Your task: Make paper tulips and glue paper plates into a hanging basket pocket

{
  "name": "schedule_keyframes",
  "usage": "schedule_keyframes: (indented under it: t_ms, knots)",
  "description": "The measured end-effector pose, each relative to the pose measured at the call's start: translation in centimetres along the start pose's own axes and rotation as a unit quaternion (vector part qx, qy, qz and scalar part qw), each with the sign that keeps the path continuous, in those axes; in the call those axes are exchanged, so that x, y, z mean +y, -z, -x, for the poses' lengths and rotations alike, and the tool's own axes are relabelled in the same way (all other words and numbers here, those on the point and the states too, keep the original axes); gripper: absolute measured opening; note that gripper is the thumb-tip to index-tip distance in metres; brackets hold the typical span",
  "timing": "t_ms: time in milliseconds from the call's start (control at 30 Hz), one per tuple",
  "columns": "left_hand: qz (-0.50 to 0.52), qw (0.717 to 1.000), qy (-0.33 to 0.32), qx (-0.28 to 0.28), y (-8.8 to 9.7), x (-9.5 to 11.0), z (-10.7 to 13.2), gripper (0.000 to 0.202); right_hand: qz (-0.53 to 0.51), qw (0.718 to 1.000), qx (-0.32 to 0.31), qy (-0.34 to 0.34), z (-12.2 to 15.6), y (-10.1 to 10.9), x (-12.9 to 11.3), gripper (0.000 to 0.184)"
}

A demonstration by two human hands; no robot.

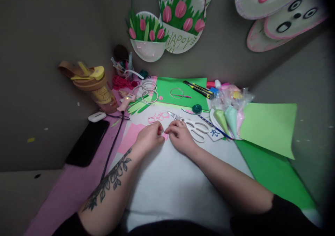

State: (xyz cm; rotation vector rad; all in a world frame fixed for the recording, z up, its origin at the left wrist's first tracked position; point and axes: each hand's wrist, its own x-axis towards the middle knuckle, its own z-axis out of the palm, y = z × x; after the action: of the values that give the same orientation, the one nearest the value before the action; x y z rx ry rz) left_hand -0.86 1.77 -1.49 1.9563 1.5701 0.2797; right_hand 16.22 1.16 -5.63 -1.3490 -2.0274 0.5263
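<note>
In the head view a small pink paper piece (165, 137) is between my two hands, over the white sheet (183, 180). My left hand (150, 137) is closed, thumb and curled fingers at the piece's left side. From the other side my right hand (180, 137) pinches at it; its fingertips partly hide the piece. Just beyond the fingers lie pink paper cut-outs with holes (158, 116). White-handled scissors (197, 129) rest beside my right hand, blades pointing away to the left. A pink paper sheet (132, 136) lies partly under my left forearm and hand.
Left are a black phone (87, 143), a white earbud case (97, 117), a tumbler (96, 91) and a glue gun (126, 101) with its cord. Behind lie tape rings (150, 96) and cutters (199, 89). Piping bags (230, 119) and green sheets (269, 127) lie right.
</note>
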Motion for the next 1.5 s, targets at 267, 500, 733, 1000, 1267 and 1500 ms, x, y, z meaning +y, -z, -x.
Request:
schedule_keyframes:
  t_ms: [267, 500, 733, 1000, 1267, 1500]
  knots:
    - [-0.002, 1.000, -0.027, -0.010, -0.15, -0.29, -0.20, 0.019, -0.010, 1.000, 0.007, -0.012, -0.04, -0.06, 0.09, 0.028]
    - [0.006, 1.000, -0.004, -0.013, -0.11, -0.07, -0.25, 0.023, -0.019, 1.000, 0.017, -0.019, -0.06, -0.05, 0.10, 0.028]
    - [0.002, 1.000, -0.006, -0.017, 0.06, 0.01, -0.25, 0.021, -0.020, 0.999, 0.020, -0.016, -0.05, -0.06, 0.16, 0.028]
    - [-0.001, 1.000, -0.013, -0.018, -0.03, -0.13, -0.38, 0.020, -0.024, 0.999, 0.020, -0.019, -0.02, -0.08, 0.18, 0.030]
    - [-0.002, 0.999, -0.029, -0.017, 0.06, 0.16, -0.20, 0.020, -0.017, 1.000, 0.024, -0.010, 0.08, -0.08, 0.24, 0.030]
    - [0.006, 0.999, -0.019, -0.035, 0.05, 0.39, -0.27, 0.022, -0.027, 0.999, 0.024, -0.019, 0.07, -0.06, 0.22, 0.029]
